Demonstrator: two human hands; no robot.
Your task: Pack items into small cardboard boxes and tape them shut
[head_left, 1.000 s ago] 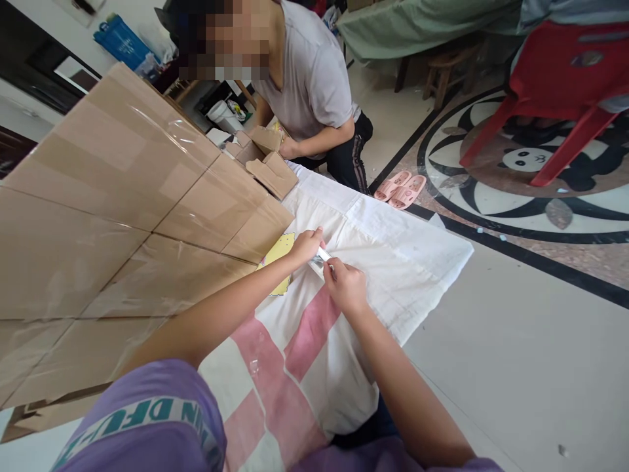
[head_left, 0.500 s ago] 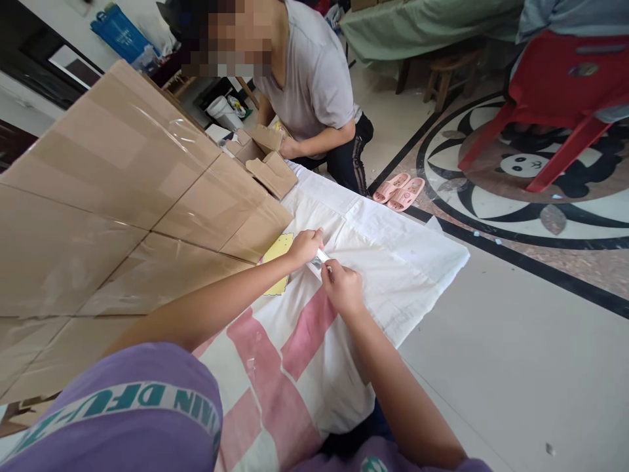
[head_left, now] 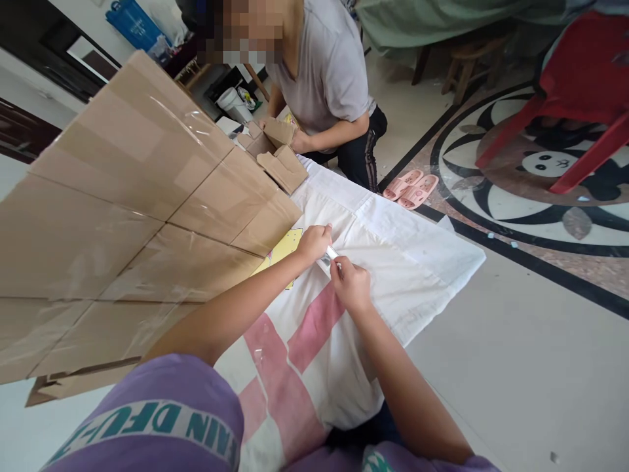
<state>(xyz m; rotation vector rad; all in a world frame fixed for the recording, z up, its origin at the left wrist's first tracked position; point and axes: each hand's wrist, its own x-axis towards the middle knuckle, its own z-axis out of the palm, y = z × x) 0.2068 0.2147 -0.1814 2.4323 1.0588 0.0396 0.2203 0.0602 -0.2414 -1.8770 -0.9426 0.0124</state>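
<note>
Over here, pink-and-white cloth [head_left: 403, 262] lies beside cartons [head_left: 128, 144]. Left hand [head_left: 314, 244] and right hand [head_left: 352, 284] clamp fingers on 1 shiny item [head_left: 332, 252].

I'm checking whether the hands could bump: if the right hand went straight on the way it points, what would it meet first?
Probably the left hand, just past the silvery-white item between them. Depth is unclear, so the right hand might skim the white cloth instead.

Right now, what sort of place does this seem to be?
Probably a room in a home: pink slippers lie on the tiled floor, not far from a red chair and a panda design.
</note>
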